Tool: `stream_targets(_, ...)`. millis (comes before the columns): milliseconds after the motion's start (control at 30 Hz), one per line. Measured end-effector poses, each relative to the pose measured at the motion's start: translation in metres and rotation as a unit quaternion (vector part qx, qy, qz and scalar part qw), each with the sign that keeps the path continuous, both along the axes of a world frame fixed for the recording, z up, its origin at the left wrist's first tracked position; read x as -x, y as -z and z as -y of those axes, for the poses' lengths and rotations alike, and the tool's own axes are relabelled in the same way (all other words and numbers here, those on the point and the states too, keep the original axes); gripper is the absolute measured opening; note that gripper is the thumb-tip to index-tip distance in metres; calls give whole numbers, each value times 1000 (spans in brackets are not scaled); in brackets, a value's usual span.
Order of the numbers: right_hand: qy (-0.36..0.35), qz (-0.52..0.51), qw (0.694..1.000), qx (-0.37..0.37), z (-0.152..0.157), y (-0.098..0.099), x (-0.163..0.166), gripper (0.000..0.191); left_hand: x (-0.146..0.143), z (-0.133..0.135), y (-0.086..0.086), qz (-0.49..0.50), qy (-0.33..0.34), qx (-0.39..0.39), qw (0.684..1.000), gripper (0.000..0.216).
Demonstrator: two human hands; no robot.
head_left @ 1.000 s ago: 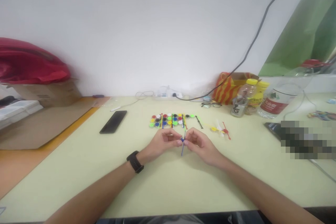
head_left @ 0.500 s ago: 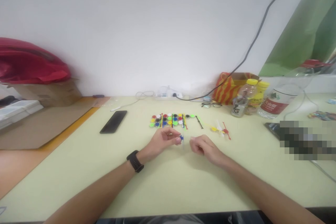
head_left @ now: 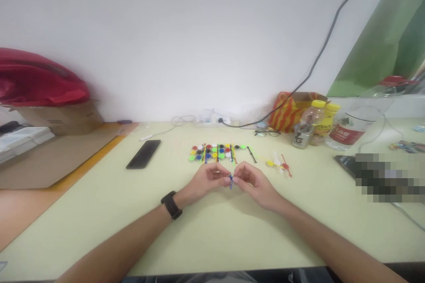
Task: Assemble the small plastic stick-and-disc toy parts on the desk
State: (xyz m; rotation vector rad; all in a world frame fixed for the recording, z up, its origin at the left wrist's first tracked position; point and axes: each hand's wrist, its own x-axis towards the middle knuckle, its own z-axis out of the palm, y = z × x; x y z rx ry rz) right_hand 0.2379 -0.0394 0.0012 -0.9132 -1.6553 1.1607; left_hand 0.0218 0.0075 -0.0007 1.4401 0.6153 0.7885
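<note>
My left hand, with a black watch on its wrist, pinches a small blue plastic piece between thumb and fingertips. From the other side, my right hand closes its thumb and fingers on the same piece. The fingertips cover much of it, and a thin blue end points down. Just beyond the hands lie rows of small coloured round pieces with thin sticks among them. A black stick is to their right. Farther right are a yellow round piece and a red piece with pointed ends.
A black phone lies on the table at left. Glasses, a power strip and a cable are by the wall. Bottles and a striped bag stand at back right. Cardboard is at far left.
My right hand has moved left to meet my left hand, and its fingers now grip the blue piece too. My left hand has stayed almost in place.
</note>
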Motion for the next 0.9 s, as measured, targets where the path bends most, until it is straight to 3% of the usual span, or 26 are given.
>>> stream_targets(100,13,2,1000,-20,1,1,-1,30,0,0,1,4,-3,-4,1000,28)
stream_targets(233,52,-2,998,-46,3,3,-3,44,1,-1,3,7,-15,-9,1000,27)
stream_targets(333,86,7,996,-31,3,3,-6,30,2,-2,4,10,-16,-8,1000,25)
stream_targets(433,6,11,1000,22,0,2,-9,57,2,-3,5,11,-28,-7,1000,26)
stream_targets(500,-40,1,998,37,-2,1,-10,65,2,-4,6,12,-33,-5,999,27)
stream_targets(667,-15,-54,997,44,-2,2,-4,39,2,-3,4,10,-20,3,1000,27)
stream_targets(900,-24,-52,997,41,-3,8,0,28,1,-2,3,5,-3,15,1000,26)
